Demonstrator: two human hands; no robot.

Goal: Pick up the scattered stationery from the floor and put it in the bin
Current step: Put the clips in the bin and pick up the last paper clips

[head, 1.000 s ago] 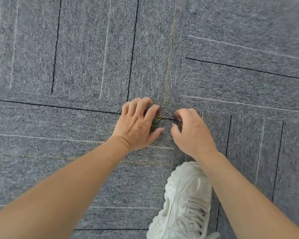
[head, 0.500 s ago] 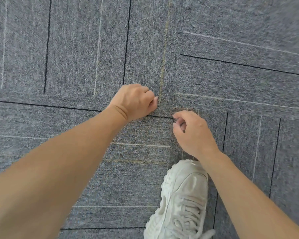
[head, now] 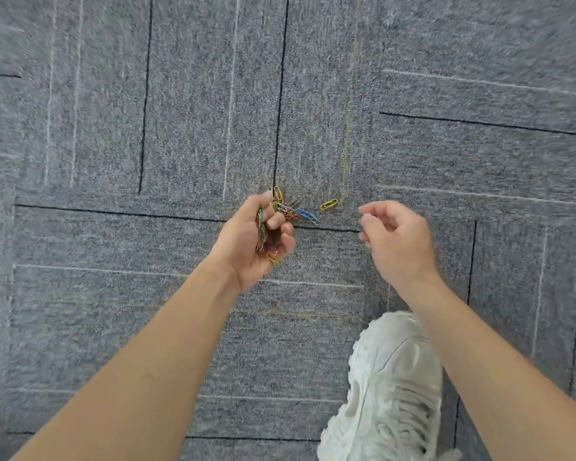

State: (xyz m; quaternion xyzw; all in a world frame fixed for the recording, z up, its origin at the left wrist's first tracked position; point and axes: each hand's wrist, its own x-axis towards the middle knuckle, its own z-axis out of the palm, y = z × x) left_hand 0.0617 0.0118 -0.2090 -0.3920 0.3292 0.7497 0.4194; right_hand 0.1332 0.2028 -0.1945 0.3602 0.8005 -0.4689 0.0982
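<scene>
My left hand [head: 250, 242] is curled around a bunch of coloured paper clips [head: 264, 229], palm turned up, above the grey carpet. Just beyond its fingertips several loose paper clips [head: 291, 207] lie on the floor, among them a blue clip [head: 308, 215] and a yellow clip [head: 329, 204] a little to the right. My right hand [head: 398, 242] hovers to the right of them, fingers loosely bent and apart, holding nothing I can see. No bin is in view.
Grey carpet tiles [head: 180, 128] with dark seams and pale lines fill the view. My white sneaker [head: 393, 387] stands at the lower right, below my right forearm.
My left hand has turned palm up and lifted with a bunch of clips in it. My right hand has opened and drawn back to the right, uncovering loose clips on the carpet.
</scene>
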